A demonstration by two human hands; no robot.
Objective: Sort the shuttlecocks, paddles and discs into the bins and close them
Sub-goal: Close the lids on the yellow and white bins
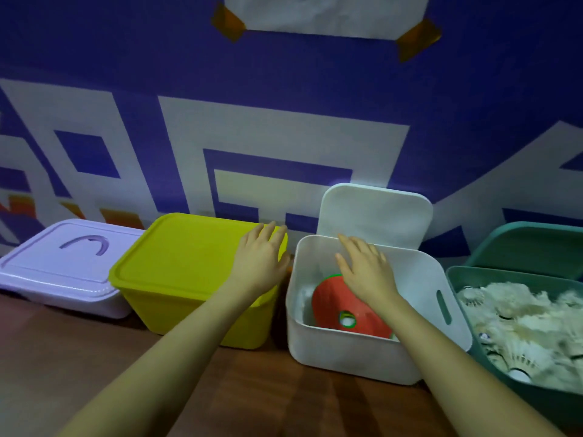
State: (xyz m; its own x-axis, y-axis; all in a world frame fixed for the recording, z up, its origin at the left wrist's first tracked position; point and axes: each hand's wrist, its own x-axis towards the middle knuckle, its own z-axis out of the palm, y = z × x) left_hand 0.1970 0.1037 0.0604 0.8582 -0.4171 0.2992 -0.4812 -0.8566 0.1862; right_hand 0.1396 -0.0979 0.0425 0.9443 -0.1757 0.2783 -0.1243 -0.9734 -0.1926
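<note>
Labels none legible | left hand flat – yellow bin lid | right hand over white bin

A deep blue banner wall with large blocky white shapes printed on it fills the upper part of the view. A sheet of white paper is fixed to it at the top, held at its lower corners by strips of brown tape. Below runs a dark brown wooden tabletop. The light is dim and bluish.
</note>
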